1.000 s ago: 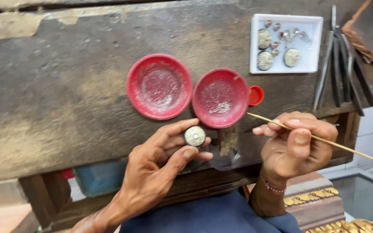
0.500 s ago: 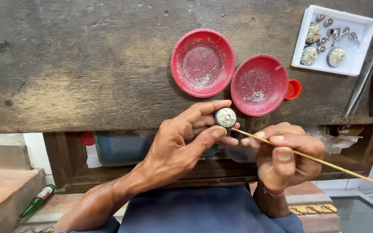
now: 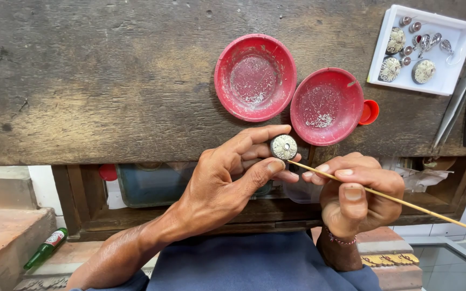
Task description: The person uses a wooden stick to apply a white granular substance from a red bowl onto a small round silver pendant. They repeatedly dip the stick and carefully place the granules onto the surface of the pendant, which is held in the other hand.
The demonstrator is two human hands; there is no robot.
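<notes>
My left hand [image 3: 227,180] pinches a small round silver piece with a patterned face [image 3: 283,146] between thumb and fingers, just below the front edge of a worn wooden workbench [image 3: 109,86]. My right hand [image 3: 360,194] grips a thin wooden stick [image 3: 405,202] like a pen. The stick's tip touches the lower right edge of the round piece. Two shallow red dishes [image 3: 255,77] [image 3: 327,106] holding pale grains lie on the bench directly above my hands.
A white tray [image 3: 459,32] with several small silver ornaments sits at the bench's far right, next to dark metal tools [image 3: 462,91]. A small red cap [image 3: 370,112] touches the right dish. Below the bench are a shelf with containers and a green bottle [image 3: 45,248] on a step.
Both hands have drawn closer together and the stick's tip has come onto the round piece. The view has shifted, so the dishes and tray sit further right in the picture.
</notes>
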